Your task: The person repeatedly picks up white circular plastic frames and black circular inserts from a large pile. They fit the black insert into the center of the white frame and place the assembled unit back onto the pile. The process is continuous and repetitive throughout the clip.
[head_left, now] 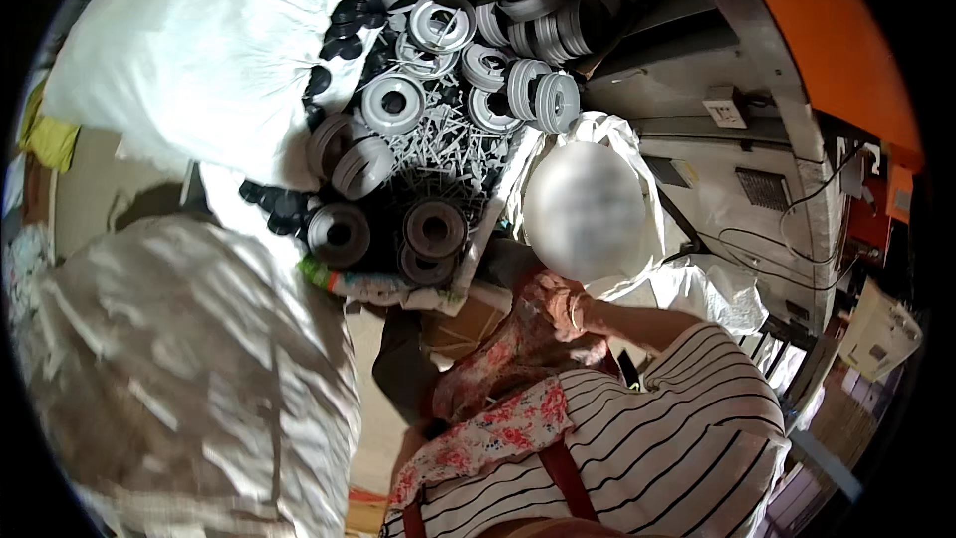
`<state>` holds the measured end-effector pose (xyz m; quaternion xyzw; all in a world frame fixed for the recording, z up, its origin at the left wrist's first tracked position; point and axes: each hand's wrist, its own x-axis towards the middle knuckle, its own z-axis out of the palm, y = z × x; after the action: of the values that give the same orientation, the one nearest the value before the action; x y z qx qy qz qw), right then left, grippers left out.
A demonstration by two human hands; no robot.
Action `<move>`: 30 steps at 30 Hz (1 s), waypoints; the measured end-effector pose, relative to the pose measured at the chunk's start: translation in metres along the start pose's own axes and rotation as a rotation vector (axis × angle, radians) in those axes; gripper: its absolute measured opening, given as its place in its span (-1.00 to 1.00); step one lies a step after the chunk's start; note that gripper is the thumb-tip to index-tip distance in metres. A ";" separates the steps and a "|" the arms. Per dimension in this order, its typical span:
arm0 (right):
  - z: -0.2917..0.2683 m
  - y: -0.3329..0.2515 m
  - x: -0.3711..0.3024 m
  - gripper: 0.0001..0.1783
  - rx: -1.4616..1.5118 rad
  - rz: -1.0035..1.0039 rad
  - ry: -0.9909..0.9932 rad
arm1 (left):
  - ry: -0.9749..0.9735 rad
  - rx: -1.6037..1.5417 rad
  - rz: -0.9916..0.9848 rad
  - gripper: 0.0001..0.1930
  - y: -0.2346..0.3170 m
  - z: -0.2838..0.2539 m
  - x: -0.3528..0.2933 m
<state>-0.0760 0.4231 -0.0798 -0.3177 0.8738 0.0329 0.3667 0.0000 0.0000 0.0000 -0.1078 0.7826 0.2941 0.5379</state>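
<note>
My right hand (553, 301), with a band round its wrist, rests on red-and-white floral cloth (478, 379) in front of my body. Its fingers look closed on a fold of the cloth, though their tips are hard to make out. Of my left arm only a bit of forearm shows beside the floral cloth; the left hand is hidden. Just beyond my right hand stands a white round object (585, 209), its surface blurred, in a white bag (652, 201). Left of it, grey ring-shaped plastic parts (393, 105) lie over a pile of small grey pin-like pieces (448, 147).
A large white sack (199, 50) fills the far left, and another pale sack (189, 369) the near left. Black round pieces (284, 207) lie by the far sack. At the right are a grey machine frame (717, 60), a white socket box (725, 108), loose cables and an orange panel (836, 30).
</note>
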 end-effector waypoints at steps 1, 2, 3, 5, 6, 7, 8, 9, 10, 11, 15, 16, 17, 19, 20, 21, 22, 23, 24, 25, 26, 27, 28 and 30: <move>0.011 0.008 0.020 -0.20 -0.005 -0.002 -0.004 | 0.061 0.032 0.023 -0.77 0.000 -0.015 0.029; 0.050 0.028 0.035 -0.24 0.268 -0.086 0.194 | 0.136 0.038 0.068 -0.77 -0.002 -0.027 0.072; 0.041 0.036 0.058 -0.35 0.214 -0.101 0.304 | 0.331 -0.047 0.260 -0.80 -0.018 -0.043 0.122; 0.028 0.054 0.074 -0.38 0.304 -0.159 0.020 | 0.488 -0.204 0.309 -0.78 0.009 -0.063 0.192; 0.040 0.056 0.080 -0.45 0.350 -0.189 0.211 | 0.487 -0.163 0.362 -0.76 0.006 -0.073 0.221; 0.045 0.065 0.079 -0.51 0.378 -0.229 0.385 | 0.485 -0.197 0.406 -0.76 -0.006 -0.068 0.255; 0.052 0.069 0.077 -0.60 0.377 -0.240 0.474 | 0.486 -0.249 0.421 -0.77 -0.017 -0.055 0.285; 0.058 0.068 0.078 -0.62 0.344 -0.235 0.491 | 0.493 -0.284 0.444 -0.77 -0.026 -0.047 0.312; 0.059 0.067 0.079 -0.64 0.295 -0.245 0.504 | 0.501 -0.314 0.448 -0.78 -0.023 -0.040 0.324; 0.062 0.065 0.078 -0.66 0.247 -0.254 0.515 | 0.519 -0.219 0.509 -0.77 -0.022 -0.032 0.334; 0.095 0.035 0.071 -0.69 0.039 -0.186 0.656 | 0.630 -0.140 0.655 -0.68 0.021 -0.021 0.307; 0.101 0.028 0.068 -0.61 -0.002 -0.205 0.697 | 0.671 -0.123 0.674 -0.68 0.028 -0.019 0.295; 0.106 0.027 0.065 -0.65 -0.028 -0.249 0.753 | 0.708 -0.105 0.693 -0.67 0.030 -0.013 0.284; 0.109 0.011 0.071 -0.68 0.057 -0.268 0.826 | 0.698 -0.111 0.717 -0.71 0.022 -0.002 0.269; 0.121 0.020 0.072 -0.70 -0.036 -0.307 0.863 | 0.664 -0.170 0.734 -0.73 0.026 -0.001 0.270; 0.118 0.012 0.070 -0.69 -0.075 -0.318 0.900 | 0.656 -0.227 0.738 -0.74 0.019 0.001 0.268; 0.113 0.002 0.066 -0.68 -0.040 -0.267 0.917 | 0.745 -0.080 0.752 -0.75 0.021 0.003 0.264; 0.108 -0.006 0.059 -0.67 -0.002 -0.216 0.928 | 0.828 0.066 0.753 -0.76 0.024 0.004 0.263; 0.116 -0.010 0.056 -0.63 -0.048 -0.170 0.904 | 0.866 0.106 0.791 -0.76 0.015 0.010 0.272; 0.122 -0.007 0.058 -0.59 0.066 -0.129 0.946 | 0.894 0.154 0.826 -0.76 0.010 0.013 0.276; 0.123 -0.012 0.050 -0.58 0.203 -0.127 1.015 | 0.899 0.073 0.834 -0.77 0.011 0.022 0.271; 0.121 -0.012 0.039 -0.56 0.336 -0.107 1.085 | 0.856 0.128 0.794 -0.74 0.014 0.031 0.261; 0.120 -0.010 0.029 -0.52 0.431 -0.069 1.118 | 0.807 0.141 0.789 -0.74 0.018 0.038 0.252; 0.114 0.011 0.015 -0.48 0.451 0.068 1.180 | 0.768 0.125 0.780 -0.74 0.023 0.046 0.235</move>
<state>-0.0194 0.4570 -0.1744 -0.1694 0.9240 -0.3210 -0.1201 -0.0692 0.0791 -0.2166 0.1229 0.9206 0.3640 0.0702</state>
